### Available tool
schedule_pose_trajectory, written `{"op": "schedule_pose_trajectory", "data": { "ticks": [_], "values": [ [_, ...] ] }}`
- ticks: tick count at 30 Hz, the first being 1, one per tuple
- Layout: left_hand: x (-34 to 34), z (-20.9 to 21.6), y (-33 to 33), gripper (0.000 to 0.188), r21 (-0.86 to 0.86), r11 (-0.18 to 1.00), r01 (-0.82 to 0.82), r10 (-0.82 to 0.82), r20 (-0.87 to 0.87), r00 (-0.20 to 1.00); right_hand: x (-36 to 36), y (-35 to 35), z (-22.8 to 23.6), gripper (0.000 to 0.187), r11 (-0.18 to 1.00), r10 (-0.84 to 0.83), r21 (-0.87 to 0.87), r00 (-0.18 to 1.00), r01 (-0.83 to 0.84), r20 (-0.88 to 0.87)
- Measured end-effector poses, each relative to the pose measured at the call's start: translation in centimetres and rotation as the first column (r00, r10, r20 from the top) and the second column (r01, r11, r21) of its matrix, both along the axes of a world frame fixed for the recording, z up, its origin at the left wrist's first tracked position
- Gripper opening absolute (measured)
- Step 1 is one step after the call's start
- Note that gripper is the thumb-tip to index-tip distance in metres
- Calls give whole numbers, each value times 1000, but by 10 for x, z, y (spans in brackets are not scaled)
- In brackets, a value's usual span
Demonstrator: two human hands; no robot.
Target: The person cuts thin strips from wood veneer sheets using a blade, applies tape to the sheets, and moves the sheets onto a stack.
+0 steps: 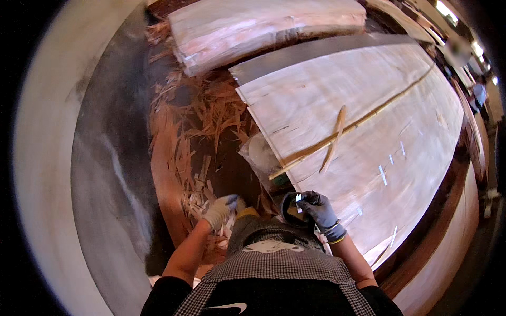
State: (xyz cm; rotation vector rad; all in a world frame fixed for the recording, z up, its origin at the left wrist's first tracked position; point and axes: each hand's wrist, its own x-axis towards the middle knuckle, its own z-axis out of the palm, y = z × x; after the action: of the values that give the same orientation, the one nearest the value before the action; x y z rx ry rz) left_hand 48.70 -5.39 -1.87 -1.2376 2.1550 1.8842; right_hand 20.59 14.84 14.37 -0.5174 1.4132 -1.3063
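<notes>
My right hand (321, 211), in a dark grey glove, is at the near edge of a large pale wood veneer sheet (369, 121). Its fingers pinch a small shiny white strip (299, 202), which looks like tape. A dark rounded thing (289, 210) sits just left of those fingers; its kind is unclear. My left hand (220, 210), in a pale glove with grey fingertips, hangs over wood scraps near my lap. Its fingers are curled together, and nothing shows in them. Short white tape pieces (382, 175) lie on the sheet.
A long thin wooden stick (363, 118) lies across the sheet, with a short wood sliver (334, 139) crossing it. Veneer scraps (211, 113) litter the floor on the left. Beyond stands a thick veneer stack (263, 31). A blurred person (478, 94) is far right.
</notes>
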Motion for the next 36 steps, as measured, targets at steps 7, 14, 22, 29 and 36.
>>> {"op": "schedule_pose_trajectory", "data": {
  "ticks": [7,14,22,29,36],
  "values": [
    [-139,13,-197,32,-23,990,-142,132,-232,964,35,-128,-32,26,992,-122,39,977,117,173],
    [-254,11,-332,31,180,959,-219,264,-284,922,68,-243,-93,17,949,-316,54,923,312,220],
    [-299,66,-335,22,-34,999,20,-34,-521,853,66,-313,-126,15,836,-548,184,764,518,340],
    [-300,165,-327,24,-83,980,179,-188,-670,718,28,-377,-164,18,600,-777,297,452,743,439],
    [-286,160,-342,24,-75,988,134,-150,-662,735,0,-390,-224,22,161,-976,350,96,923,195]
  ]
}}
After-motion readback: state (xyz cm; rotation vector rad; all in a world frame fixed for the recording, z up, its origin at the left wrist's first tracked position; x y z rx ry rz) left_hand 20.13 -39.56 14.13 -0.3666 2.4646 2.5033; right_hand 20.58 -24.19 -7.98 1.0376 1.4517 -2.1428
